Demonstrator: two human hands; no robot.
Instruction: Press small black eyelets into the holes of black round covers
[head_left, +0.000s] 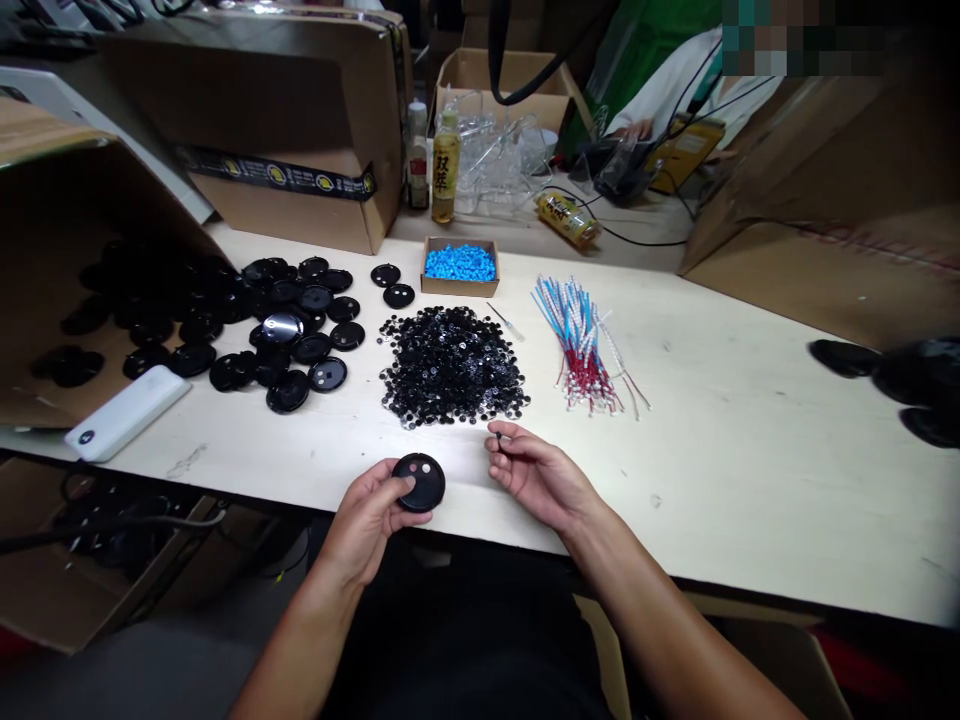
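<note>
My left hand [371, 515] grips a round black plastic cover [421, 490] with two small holes, thumb on its face, just above the table's front edge. Between the thumb and fingertips of my right hand [544, 480] is a small black plastic piece [499, 437], too small to make out in detail. Beyond both hands spreads a pile of small black round parts [454, 365]. To its left lie many more black covers [328, 374], some spilling from a tipped cardboard box [45, 230]. A bundle of blue, white and red wires [581, 350] lies to the right of the pile.
Behind the pile stands a small carton [459, 288] of blue pieces. A thin screwdriver-like tool [506, 322] lies near it. A white power bank [127, 412] rests at left. Bottles [444, 170], large boxes [832, 200] and another person's sleeve [675, 80] are farther back.
</note>
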